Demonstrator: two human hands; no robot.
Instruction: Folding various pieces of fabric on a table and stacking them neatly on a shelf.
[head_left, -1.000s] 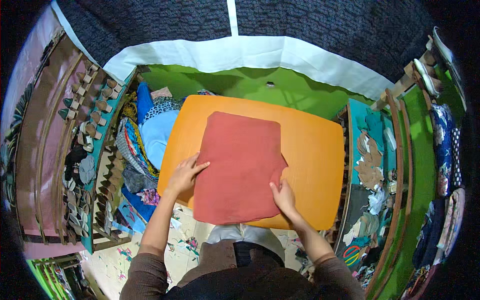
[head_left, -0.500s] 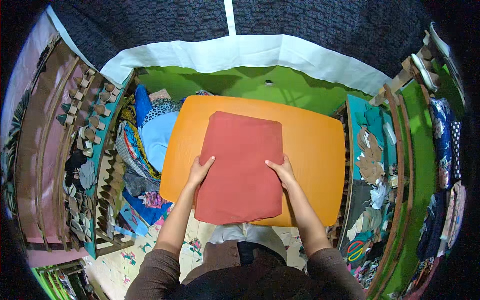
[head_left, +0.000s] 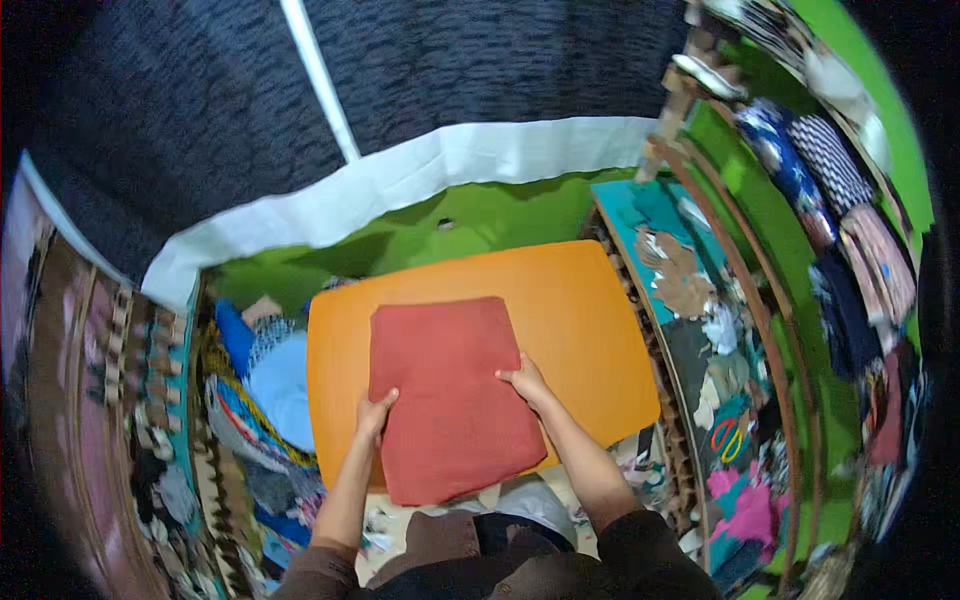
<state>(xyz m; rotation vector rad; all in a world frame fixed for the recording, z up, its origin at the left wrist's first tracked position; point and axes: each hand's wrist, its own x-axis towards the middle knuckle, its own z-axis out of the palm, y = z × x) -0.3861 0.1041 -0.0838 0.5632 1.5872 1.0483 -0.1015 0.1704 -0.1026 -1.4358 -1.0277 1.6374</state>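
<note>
A folded red cloth (head_left: 450, 400) lies over the near left part of an orange table (head_left: 590, 330), its lower edge hanging past the table toward my body. My left hand (head_left: 376, 412) grips its left side, thumb on top and fingers tucked underneath. Opposite, my right hand (head_left: 524, 380) holds the right side in the same way, a little higher up. The fingers of both hands are mostly hidden beneath the cloth. Whether the cloth rests on the tabletop or hovers just over it, I cannot tell.
Left of the table is a heap of cloths with a light blue piece (head_left: 280, 390). Wooden shoe shapes (head_left: 165, 370) line a rack further left. On the right, a teal bench (head_left: 630, 205) carries brown cut pieces, scraps and scissors (head_left: 728, 440). Folded garments (head_left: 785, 170) sit on shelves beyond.
My view has swung to the right and tilted, so the table and cloth appear lower and turned. More of the right-hand shelves shows. Both hands keep their hold on the red cloth.
</note>
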